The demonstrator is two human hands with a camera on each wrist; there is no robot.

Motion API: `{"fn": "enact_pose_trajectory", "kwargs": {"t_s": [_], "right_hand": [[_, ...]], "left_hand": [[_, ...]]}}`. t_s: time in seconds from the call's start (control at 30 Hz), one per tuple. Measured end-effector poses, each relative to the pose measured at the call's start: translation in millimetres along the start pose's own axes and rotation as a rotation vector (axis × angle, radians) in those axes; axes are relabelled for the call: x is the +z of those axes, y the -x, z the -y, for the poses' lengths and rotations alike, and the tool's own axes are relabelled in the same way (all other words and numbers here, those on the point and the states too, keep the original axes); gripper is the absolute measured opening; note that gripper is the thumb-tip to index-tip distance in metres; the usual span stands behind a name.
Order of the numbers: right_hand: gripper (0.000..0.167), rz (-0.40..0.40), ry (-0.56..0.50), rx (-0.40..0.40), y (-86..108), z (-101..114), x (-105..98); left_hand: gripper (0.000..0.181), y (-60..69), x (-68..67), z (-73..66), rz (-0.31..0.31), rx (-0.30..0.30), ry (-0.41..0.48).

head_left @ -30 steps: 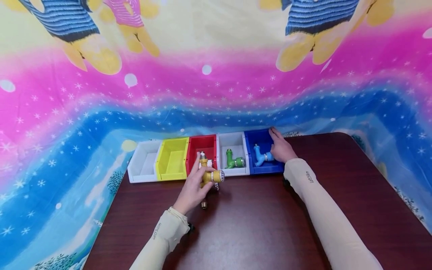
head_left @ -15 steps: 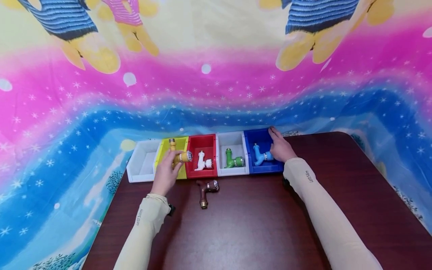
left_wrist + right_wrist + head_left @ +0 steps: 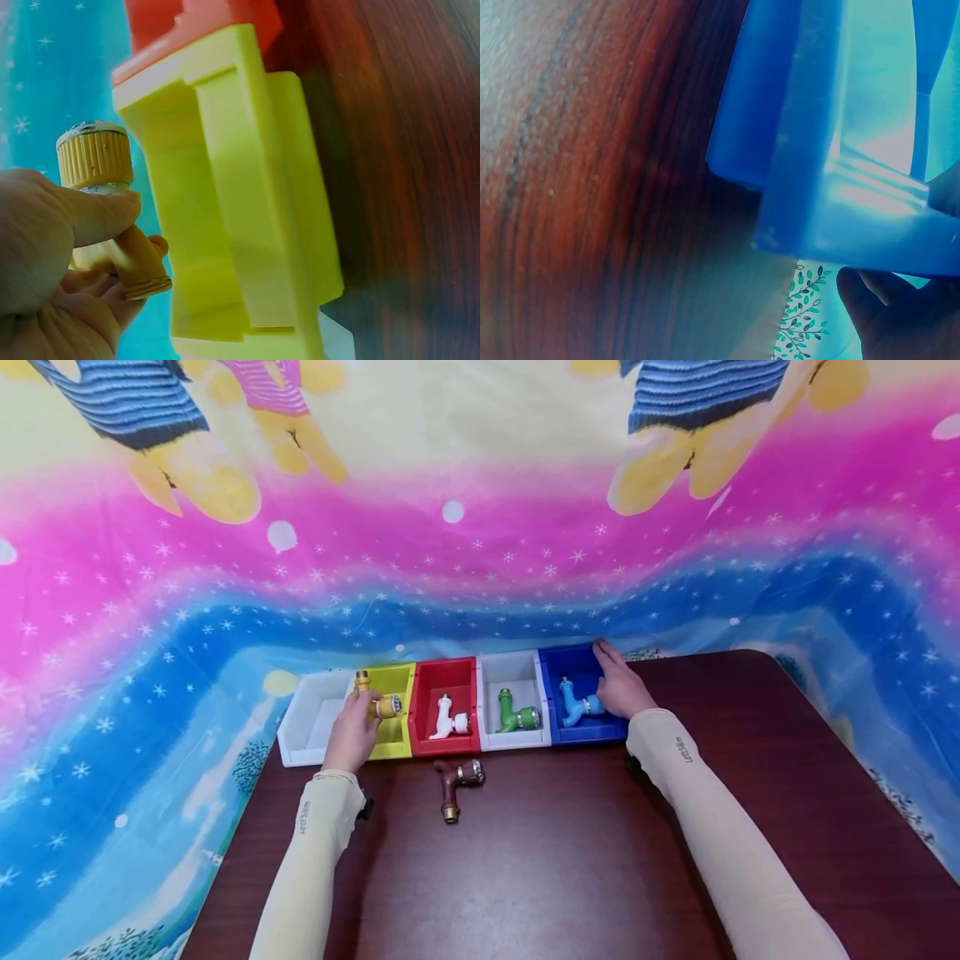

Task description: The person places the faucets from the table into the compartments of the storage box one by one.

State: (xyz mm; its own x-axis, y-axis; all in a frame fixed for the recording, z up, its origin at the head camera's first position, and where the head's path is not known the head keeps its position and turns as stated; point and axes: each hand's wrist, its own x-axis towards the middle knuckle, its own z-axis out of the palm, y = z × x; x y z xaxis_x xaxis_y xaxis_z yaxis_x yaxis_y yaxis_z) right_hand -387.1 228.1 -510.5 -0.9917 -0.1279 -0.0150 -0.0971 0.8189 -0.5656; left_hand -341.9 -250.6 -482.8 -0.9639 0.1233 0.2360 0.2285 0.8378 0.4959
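Observation:
My left hand [image 3: 351,733] pinches a yellow tap [image 3: 387,706] over the yellow bin [image 3: 401,743]. In the left wrist view, the thumb lies across the tap's neck, below its ribbed knob [image 3: 94,159], and the spout points down beside the bin's opening. My right hand [image 3: 626,688] grips the right wall of the blue bin [image 3: 576,658], with fingers [image 3: 859,300] outside it. A blue tap [image 3: 576,703] lies in that bin, partly close to the hand. A brown tap [image 3: 450,789] lies on the table in front of the red bin [image 3: 448,672].
The bins stand in one row along the back of the dark wooden table [image 3: 540,843]. A white tap [image 3: 447,718] is in the red bin and a green tap [image 3: 517,717] in a white bin [image 3: 512,668]. Another white bin [image 3: 307,745] ends the row. A printed cloth [image 3: 450,568] hangs behind.
My left hand has carried the yellow tap leftward, from in front of the red bin to over the yellow bin, uncovering the white and brown taps. The right hand has stayed at the blue bin.

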Motion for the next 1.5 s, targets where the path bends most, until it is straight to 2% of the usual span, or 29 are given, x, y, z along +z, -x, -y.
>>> {"fn": "enact_pose_trajectory", "kwargs": {"t_s": [0.13,0.3,0.77,0.97,1.5], "right_hand": [[0.069,-0.003,-0.007,-0.005,-0.8,0,0],[0.068,-0.002,-0.011,-0.003,0.6,0,0],[0.069,-0.009,-0.01,-0.006,1.3,1,-2],[0.069,-0.005,-0.012,-0.001,0.9,0,0],[0.069,-0.013,-0.016,0.002,0.3,-1,1]], "left_hand": [[0.035,-2.5,4.1,2.3,0.034,-0.034,-0.039],[0.035,-2.7,10.9,6.5,0.015,-0.043,-0.057],[0.033,-3.1,26.3,21.2,0.023,0.0,-0.104],[0.031,-2.2,29.9,23.8,0.08,-0.029,-0.13],[0.033,-10.7,25.1,22.0,0.208,-0.073,-0.125]]}}
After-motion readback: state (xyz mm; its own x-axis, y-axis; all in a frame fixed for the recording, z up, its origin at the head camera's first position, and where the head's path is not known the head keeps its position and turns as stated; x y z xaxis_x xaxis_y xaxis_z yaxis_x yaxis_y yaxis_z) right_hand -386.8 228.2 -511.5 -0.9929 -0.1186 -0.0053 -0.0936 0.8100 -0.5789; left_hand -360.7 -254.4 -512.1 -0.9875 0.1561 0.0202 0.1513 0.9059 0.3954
